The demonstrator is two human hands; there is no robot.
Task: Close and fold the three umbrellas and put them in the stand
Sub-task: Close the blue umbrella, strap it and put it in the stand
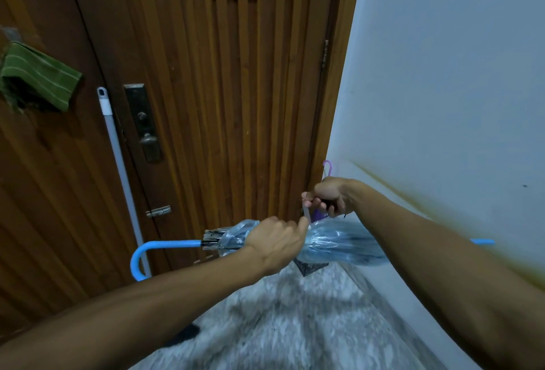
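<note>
A closed clear umbrella [339, 241] with a blue hooked handle [153, 248] lies level across the view, its blue tip [483, 241] poking out right of my right arm. My left hand [274, 241] grips the bunched canopy around its middle. My right hand [328, 195] pinches the umbrella's thin strap [306, 211] just above the canopy. Behind my right hand, a purple hooked handle [328, 166] of another umbrella stands in the corner. A dark stand corner [309, 268] peeks out below the canopy.
A brown wooden door [221, 89] with a lock plate [144, 123] fills the view ahead. A grey mop pole [121, 169] leans left of it, under a green cloth [38, 77]. A white wall [442, 89] runs along the right. The floor [289, 325] is mottled grey stone.
</note>
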